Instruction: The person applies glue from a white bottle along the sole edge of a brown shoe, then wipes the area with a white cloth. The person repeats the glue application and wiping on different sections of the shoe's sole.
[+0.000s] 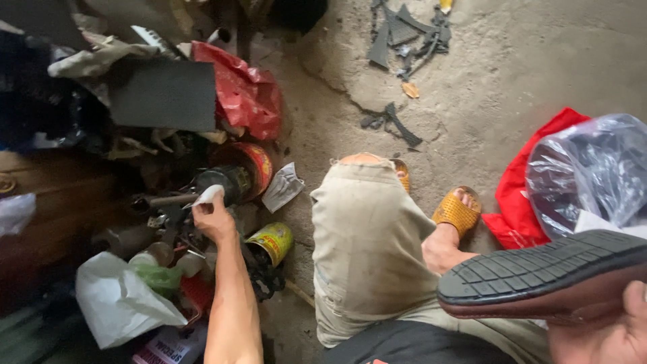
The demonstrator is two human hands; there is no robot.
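My left hand (216, 217) reaches out to the left into a pile of clutter, and its fingers pinch a small white piece (209, 195). It is right beside a black round tin (222, 180) and a metal rod (165, 199). A yellow can (273, 241) lies just right of my forearm. At the bottom right my right hand (630, 330) holds a brown shoe (546, 273), turned so its black ridged sole faces up. My knee in beige shorts (367, 243) sits between the two hands.
A red-rimmed tin (255, 164), a red plastic bag (242, 91) and a dark grey sheet (165, 94) lie behind the clutter. A white bag (118, 300) is at the lower left. A clear bag (593, 168) on red cloth (519, 202) sits right. Black scraps (404, 34) litter the concrete floor.
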